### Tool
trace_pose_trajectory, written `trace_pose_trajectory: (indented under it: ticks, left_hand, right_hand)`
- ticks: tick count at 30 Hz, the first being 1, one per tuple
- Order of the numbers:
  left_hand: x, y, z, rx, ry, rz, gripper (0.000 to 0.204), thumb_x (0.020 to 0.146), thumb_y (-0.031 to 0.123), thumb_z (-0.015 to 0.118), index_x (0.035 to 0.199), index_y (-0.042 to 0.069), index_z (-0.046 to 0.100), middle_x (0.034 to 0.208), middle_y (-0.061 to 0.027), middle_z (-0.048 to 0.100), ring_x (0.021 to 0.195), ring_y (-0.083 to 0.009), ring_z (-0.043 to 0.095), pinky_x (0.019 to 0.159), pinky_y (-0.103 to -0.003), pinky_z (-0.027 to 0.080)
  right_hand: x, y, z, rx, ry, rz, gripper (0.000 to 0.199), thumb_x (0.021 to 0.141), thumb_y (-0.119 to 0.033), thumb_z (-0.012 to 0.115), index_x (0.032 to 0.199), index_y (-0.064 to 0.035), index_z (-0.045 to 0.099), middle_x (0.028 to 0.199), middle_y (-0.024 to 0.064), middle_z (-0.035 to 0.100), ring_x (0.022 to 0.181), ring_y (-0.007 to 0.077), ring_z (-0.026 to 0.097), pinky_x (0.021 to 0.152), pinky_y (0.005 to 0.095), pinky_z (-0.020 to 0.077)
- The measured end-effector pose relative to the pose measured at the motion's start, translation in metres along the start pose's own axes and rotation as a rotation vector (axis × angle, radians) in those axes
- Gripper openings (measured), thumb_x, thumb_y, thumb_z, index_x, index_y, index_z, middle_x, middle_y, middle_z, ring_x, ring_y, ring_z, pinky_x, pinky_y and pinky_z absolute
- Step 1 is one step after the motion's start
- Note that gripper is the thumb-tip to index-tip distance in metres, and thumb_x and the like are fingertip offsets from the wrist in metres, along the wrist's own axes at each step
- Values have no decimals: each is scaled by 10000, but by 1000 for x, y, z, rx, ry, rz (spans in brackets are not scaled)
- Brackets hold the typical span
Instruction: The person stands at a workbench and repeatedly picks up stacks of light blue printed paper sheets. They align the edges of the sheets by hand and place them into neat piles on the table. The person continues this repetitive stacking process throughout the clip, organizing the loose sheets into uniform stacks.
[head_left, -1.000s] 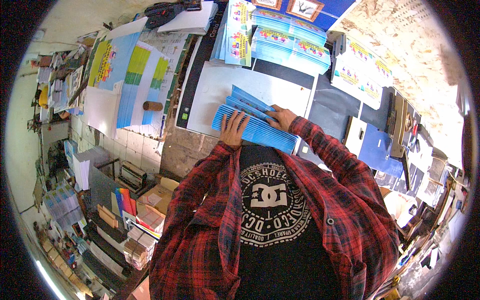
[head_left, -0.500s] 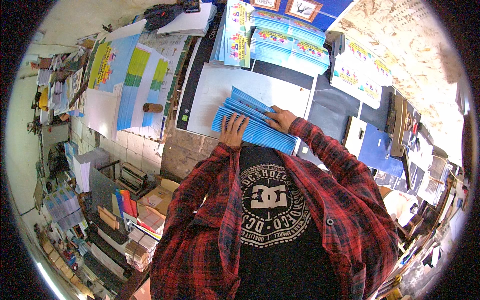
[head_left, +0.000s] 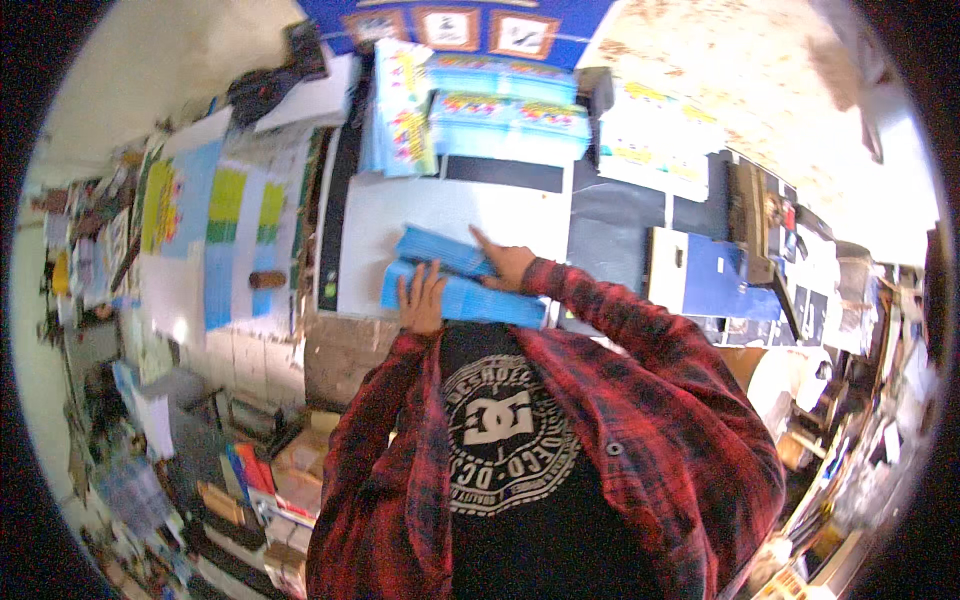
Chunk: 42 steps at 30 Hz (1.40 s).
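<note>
Blue booklets (head_left: 455,280), a fanned stack of thin light-blue sheets or pamphlets, lie on the white board (head_left: 400,220) just ahead of the person's chest in the head view, slightly toward eleven o'clock from the picture's middle. The left hand (head_left: 422,298) rests flat on the near end of the stack, fingers spread and pointing to twelve o'clock, pressing down rather than gripping. The right hand (head_left: 503,262) lies at about two o'clock from the left one, touching the stack's upper right edge with the forefinger stretched out toward eleven o'clock; whether its other fingers curl around any sheets cannot be told. Both forearms wear red plaid sleeves (head_left: 610,310). At twelve o'clock from the stack, more printed blue and yellow packs (head_left: 500,120) are piled along the table's far side. At nine o'clock lies a sheet with yellow and blue panels (head_left: 230,220), and at three o'clock a dark blue folder (head_left: 710,275).
</note>
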<state>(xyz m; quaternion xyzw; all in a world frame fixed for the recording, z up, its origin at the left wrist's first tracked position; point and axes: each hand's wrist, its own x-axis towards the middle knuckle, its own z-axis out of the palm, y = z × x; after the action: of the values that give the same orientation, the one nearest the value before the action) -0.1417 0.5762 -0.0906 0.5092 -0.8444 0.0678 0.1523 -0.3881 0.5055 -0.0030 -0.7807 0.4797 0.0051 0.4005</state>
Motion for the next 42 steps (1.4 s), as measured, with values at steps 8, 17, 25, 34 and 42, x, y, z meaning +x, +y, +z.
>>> trace_pose_trajectory:
  ticks: [8, 17, 25, 34, 42]
  left_hand:
    - [5, 0, -6, -70, -15, -18, 248, 824, 122, 532, 1068, 118, 573, 1086, -64, 537, 1135, -282, 499, 1076, -563, 267]
    - [20, 10, -19, -30, -39, -23, 213, 790, 126, 570, 1001, 140, 597, 1021, -36, 565, 1091, -234, 536, 1070, -553, 285]
    - [14, 13, -12, -29, 2, -65, 211, 786, 98, 606, 986, 155, 570, 1036, -33, 540, 1083, -233, 536, 1064, -551, 295]
    - [23, 10, -21, -22, -93, -46, 238, 802, 86, 573, 1033, 136, 550, 1073, -45, 526, 1131, -245, 505, 1071, -566, 267]
    - [39, 21, -23, -72, -137, -43, 377, 806, 29, 531, 1173, 117, 526, 1231, -96, 488, 1263, -299, 401, 1100, -604, 178]
  right_hand:
    - [-8, -1, 12, -279, 300, -8, 302, 847, -176, 540, 1117, -70, 456, 924, 119, 654, 799, 323, 663, 626, 463, 527]
    - [-43, 50, 0, -224, 363, 70, 260, 869, -215, 540, 1088, -91, 471, 880, 116, 654, 741, 329, 663, 597, 464, 513]
    - [-124, 120, -96, 1051, 1545, 129, 343, 920, -199, 595, 1192, -6, 514, 1071, 71, 608, 968, 155, 565, 839, 312, 462]
    - [-24, 302, -130, 1685, 2064, 800, 706, 815, -390, 683, 1327, 12, 408, 1214, 210, 571, 1014, 363, 601, 824, 478, 509]
    - [-88, 428, -85, 1247, 1107, 1045, 884, 747, -756, 516, 1008, 82, 615, 813, 187, 647, 620, 268, 654, 539, 387, 542]
